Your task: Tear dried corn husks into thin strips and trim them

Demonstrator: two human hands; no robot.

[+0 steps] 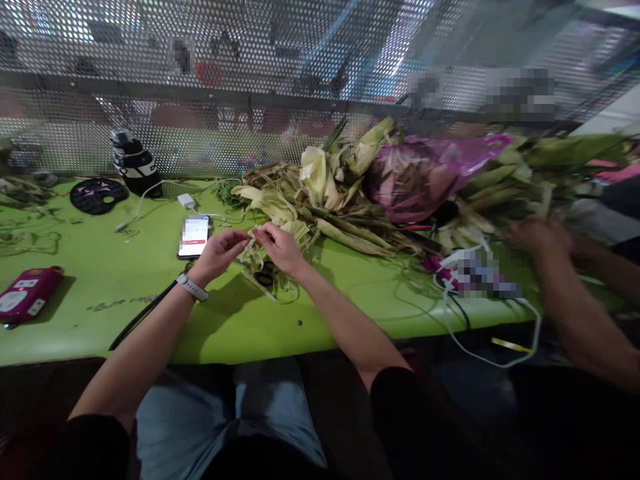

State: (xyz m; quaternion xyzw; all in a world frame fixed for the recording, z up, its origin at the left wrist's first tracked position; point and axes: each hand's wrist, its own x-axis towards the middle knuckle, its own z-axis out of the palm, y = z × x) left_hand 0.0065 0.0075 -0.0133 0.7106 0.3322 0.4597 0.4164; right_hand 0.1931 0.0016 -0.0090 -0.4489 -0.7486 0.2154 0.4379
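Note:
My left hand (223, 251), with a pale watch on its wrist, is closed in a pinch at the middle of the green table. Facing it, my right hand (281, 249) pinches too, its fingertips almost meeting the left ones. A thin piece of corn husk seems to be between them, mostly covered by the fingers. Under the hands lie loose husk strips (274, 288) and a small dark round object (263, 278). Just behind them rises a heap of dried and green corn husks (350, 233). A phone (193, 235) with a lit screen lies left of my left hand.
A pink plastic bag (405, 180) sits on the husk heap. Behind stand a black bottle (134, 163) and a perforated metal screen (225, 127). A magenta device (31, 293) lies far left, a black strap (145, 313) nearer. At right, another person's hands (543, 237) handle husks beside white cables (450, 333).

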